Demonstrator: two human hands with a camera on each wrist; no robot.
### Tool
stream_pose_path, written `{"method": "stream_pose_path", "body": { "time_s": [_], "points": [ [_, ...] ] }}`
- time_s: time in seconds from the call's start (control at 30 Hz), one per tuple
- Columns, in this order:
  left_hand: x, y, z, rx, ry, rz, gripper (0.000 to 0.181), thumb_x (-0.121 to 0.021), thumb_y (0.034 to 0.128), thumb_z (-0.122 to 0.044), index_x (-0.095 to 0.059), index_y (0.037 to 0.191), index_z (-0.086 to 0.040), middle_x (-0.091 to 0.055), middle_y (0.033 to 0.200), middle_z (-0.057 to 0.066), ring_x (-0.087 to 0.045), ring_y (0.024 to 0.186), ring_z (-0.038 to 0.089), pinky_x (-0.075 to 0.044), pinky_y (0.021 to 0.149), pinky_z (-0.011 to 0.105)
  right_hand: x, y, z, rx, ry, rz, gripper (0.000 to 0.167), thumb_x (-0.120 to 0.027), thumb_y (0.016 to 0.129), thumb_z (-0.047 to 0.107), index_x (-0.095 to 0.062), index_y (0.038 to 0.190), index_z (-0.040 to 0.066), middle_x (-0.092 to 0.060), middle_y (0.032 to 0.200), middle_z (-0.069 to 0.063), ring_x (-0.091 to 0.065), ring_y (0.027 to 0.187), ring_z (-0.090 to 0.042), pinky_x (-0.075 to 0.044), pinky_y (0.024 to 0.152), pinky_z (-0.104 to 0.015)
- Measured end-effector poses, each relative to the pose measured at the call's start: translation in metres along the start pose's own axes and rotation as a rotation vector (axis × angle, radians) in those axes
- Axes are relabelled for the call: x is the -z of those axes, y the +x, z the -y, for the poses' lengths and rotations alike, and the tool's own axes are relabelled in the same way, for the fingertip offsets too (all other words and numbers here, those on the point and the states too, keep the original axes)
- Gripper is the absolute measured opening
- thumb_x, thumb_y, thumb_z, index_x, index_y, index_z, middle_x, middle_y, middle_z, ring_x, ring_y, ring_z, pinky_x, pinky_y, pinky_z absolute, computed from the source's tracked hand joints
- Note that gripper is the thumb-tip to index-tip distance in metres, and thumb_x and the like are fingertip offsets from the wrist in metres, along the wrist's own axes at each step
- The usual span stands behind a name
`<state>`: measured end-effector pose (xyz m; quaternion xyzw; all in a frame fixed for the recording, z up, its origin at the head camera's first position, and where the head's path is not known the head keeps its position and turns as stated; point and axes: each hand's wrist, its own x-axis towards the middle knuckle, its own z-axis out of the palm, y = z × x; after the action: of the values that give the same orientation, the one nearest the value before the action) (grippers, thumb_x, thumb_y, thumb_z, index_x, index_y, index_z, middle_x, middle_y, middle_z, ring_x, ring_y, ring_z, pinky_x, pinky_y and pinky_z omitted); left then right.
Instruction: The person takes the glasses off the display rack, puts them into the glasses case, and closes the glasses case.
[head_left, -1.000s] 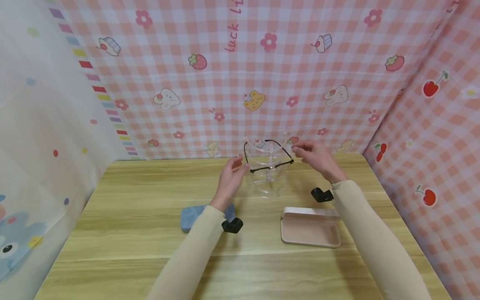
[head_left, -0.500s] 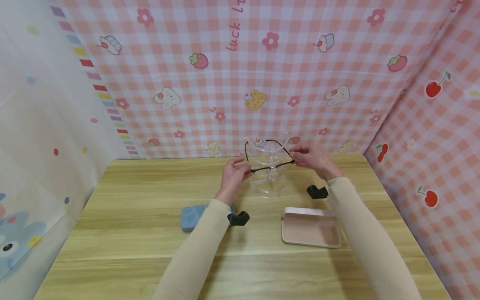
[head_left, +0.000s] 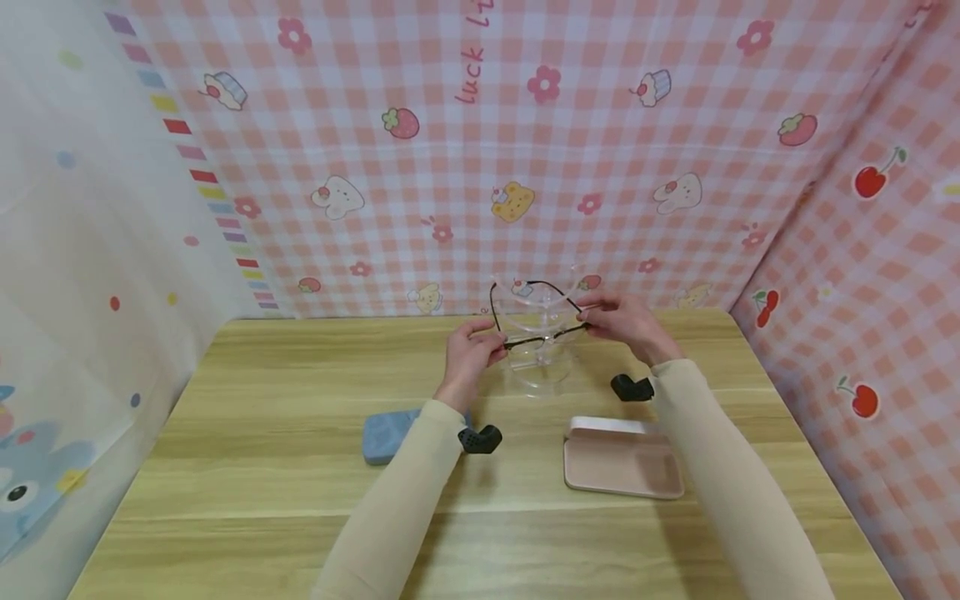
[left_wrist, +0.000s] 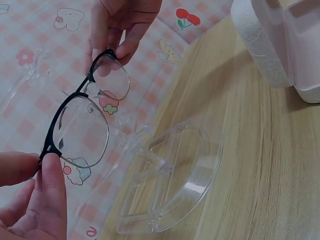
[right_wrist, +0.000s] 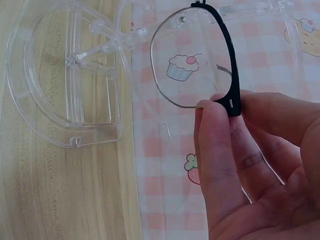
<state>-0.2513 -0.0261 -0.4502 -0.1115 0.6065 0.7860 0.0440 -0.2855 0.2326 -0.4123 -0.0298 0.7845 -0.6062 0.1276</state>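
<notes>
One pair of black-framed glasses (left_wrist: 86, 90) is held at the clear stand (left_wrist: 196, 189) on the wooden table (head_left: 262, 483). The left hand (head_left: 468, 354) pinches one front corner, the right hand (head_left: 626, 321) pinches the other. On the near side lie an open pink case (head_left: 622, 467) and a partly hidden blue object (head_left: 384, 437).
</notes>
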Motion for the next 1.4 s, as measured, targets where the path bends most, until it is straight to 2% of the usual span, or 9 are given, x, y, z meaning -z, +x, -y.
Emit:
{"method": "stream_pose_path", "body": {
  "time_s": [0.2, 0.37, 0.43, 0.6, 0.7, 0.8, 1.03, 1.23, 1.4],
  "points": [
    [-0.002, -0.004, 0.000, -0.005, -0.049, 0.009, 0.037, -0.064, 0.0967, 0.009, -0.058, 0.133, 0.008, -0.067, 0.118, 0.034, -0.068, 0.072, 0.012, -0.060, 0.070, 0.020, 0.002, -0.003, 0.002, -0.009, -0.014, -0.014, 0.038, -0.058, 0.105, 0.007, -0.055, 0.139, -0.010, -0.065, 0.123, -0.022, -0.067, 0.090, -0.008, -0.059, 0.086, -0.024],
    [-0.004, -0.009, -0.001, -0.024, -0.085, 0.009, 0.037, -0.066, 0.0953, 0.009, -0.060, 0.132, 0.007, -0.072, 0.103, 0.021, -0.069, 0.073, 0.013, -0.060, 0.072, 0.021, 0.005, -0.009, 0.004, -0.004, -0.029, -0.011, 0.040, -0.057, 0.106, 0.008, -0.053, 0.142, -0.008, -0.062, 0.129, -0.026, -0.067, 0.096, -0.010, -0.058, 0.095, -0.030],
    [-0.005, -0.011, -0.001, -0.028, -0.091, 0.014, 0.037, -0.066, 0.0953, 0.009, -0.060, 0.132, 0.007, -0.072, 0.102, 0.019, -0.069, 0.074, 0.013, -0.061, 0.073, 0.021, 0.006, -0.012, 0.005, -0.004, -0.023, -0.012, 0.040, -0.057, 0.106, 0.008, -0.053, 0.142, -0.008, -0.061, 0.130, -0.026, -0.067, 0.097, -0.010, -0.057, 0.098, -0.033],
    [-0.007, -0.017, -0.002, -0.041, -0.101, 0.024, 0.037, -0.065, 0.0953, 0.010, -0.059, 0.132, 0.007, -0.069, 0.114, 0.030, -0.070, 0.076, 0.013, -0.061, 0.074, 0.022, 0.008, -0.020, 0.007, -0.008, -0.005, -0.006, 0.041, -0.057, 0.106, 0.009, -0.052, 0.144, -0.007, -0.057, 0.135, -0.028, -0.066, 0.099, -0.010, -0.055, 0.100, -0.034],
    [-0.007, -0.021, -0.001, -0.042, -0.112, 0.027, 0.038, -0.065, 0.0950, 0.011, -0.059, 0.132, 0.007, -0.069, 0.112, 0.029, -0.070, 0.077, 0.013, -0.061, 0.074, 0.022, 0.009, -0.025, 0.008, -0.006, -0.004, -0.002, 0.043, -0.057, 0.106, 0.010, -0.051, 0.146, -0.006, -0.056, 0.137, -0.030, -0.066, 0.102, -0.011, -0.055, 0.100, -0.032],
    [-0.008, -0.026, 0.001, -0.043, -0.120, 0.036, 0.037, -0.065, 0.0954, 0.010, -0.058, 0.132, 0.007, -0.071, 0.106, 0.022, -0.070, 0.079, 0.014, -0.061, 0.075, 0.023, 0.010, -0.031, 0.008, -0.001, 0.006, -0.005, 0.043, -0.058, 0.106, 0.009, -0.051, 0.146, -0.005, -0.058, 0.134, -0.026, -0.067, 0.104, -0.013, -0.055, 0.100, -0.032],
    [-0.007, -0.034, 0.007, -0.072, -0.138, 0.055, 0.036, -0.064, 0.0952, 0.011, -0.058, 0.131, 0.007, -0.070, 0.094, 0.011, -0.070, 0.084, 0.016, -0.062, 0.075, 0.024, 0.009, -0.040, 0.002, 0.037, 0.029, -0.023, 0.044, -0.060, 0.105, 0.007, -0.051, 0.144, -0.009, -0.069, 0.110, -0.005, -0.069, 0.102, -0.016, -0.058, 0.093, -0.028],
    [-0.005, -0.039, 0.010, -0.073, -0.128, 0.061, 0.035, -0.065, 0.0961, 0.009, -0.059, 0.130, 0.006, -0.070, 0.097, 0.013, -0.069, 0.083, 0.014, -0.062, 0.076, 0.025, 0.007, -0.047, -0.002, 0.050, 0.068, -0.030, 0.042, -0.059, 0.104, 0.005, -0.050, 0.142, -0.011, -0.070, 0.105, -0.002, -0.069, 0.101, -0.014, -0.058, 0.092, -0.027],
    [-0.001, -0.043, 0.012, -0.088, -0.121, 0.065, 0.033, -0.066, 0.0961, 0.009, -0.060, 0.129, 0.006, -0.070, 0.106, 0.022, -0.070, 0.086, 0.018, -0.062, 0.075, 0.026, 0.003, -0.055, -0.002, 0.045, 0.092, -0.033, 0.045, -0.059, 0.103, 0.003, -0.045, 0.142, -0.014, -0.069, 0.104, -0.003, -0.069, 0.096, -0.010, -0.058, 0.090, -0.025]
  ]
}}
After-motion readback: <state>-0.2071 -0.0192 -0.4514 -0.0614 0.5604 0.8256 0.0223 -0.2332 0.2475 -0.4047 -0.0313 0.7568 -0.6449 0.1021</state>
